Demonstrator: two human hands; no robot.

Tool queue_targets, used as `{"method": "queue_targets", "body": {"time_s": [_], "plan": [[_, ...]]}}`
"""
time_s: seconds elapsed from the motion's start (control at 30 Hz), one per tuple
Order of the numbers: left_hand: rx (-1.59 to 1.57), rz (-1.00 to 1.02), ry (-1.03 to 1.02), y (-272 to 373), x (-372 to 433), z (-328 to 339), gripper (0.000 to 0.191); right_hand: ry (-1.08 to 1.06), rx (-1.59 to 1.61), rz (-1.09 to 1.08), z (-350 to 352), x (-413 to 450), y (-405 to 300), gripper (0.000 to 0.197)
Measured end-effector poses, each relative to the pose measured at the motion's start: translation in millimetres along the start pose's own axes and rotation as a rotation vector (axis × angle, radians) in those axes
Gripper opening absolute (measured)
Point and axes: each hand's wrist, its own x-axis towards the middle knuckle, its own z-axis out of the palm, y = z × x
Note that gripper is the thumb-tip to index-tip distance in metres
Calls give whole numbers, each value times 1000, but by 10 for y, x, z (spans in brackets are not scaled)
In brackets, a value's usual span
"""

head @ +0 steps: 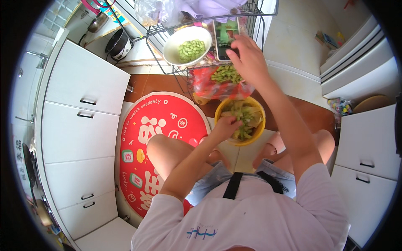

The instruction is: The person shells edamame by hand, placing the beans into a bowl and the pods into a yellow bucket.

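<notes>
My right hand (pixel 249 58) reaches over a smartphone (pixel 222 50) that lies on a wire rack shelf. Its fingers are apart, with the thumb and index finger over the lit screen; whether they touch it is unclear. My left hand (pixel 226 128) is over a yellow bin (pixel 263 120) standing between my feet. Bent fingers meet near green pods there, and I cannot tell whether they hold one. Pod shells (pixel 245 133) and a clear plastic liner show inside the bin. Left of the phone, a white bowl (pixel 166 48) contains shelled green beans (pixel 191 50).
Below the shelf, a red-and-clear plastic bag (pixel 204 83) holds unshelled green pods (pixel 226 74). Plastic bags (pixel 160 12) lie on the rack's top tier (pixel 201 19). A round red mat (pixel 179 108) covers floor at left, beside white cabinets (pixel 80 131). More cabinets (pixel 366 141) stand at right.
</notes>
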Motion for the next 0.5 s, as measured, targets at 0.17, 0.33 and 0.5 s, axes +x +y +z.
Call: {"method": "queue_targets", "body": {"time_s": [0.17, 0.33, 0.5], "plan": [[203, 62, 109, -23, -50, -8, 29, -110, 500, 487, -285, -1054, -284, 21], [599, 192, 226, -12, -133, 119, 22, -334, 635, 946, -79, -2020, -173, 25], [779, 234, 186, 19, -202, 206, 20, -405, 781, 1074, 18, -2073, -55, 26]]}}
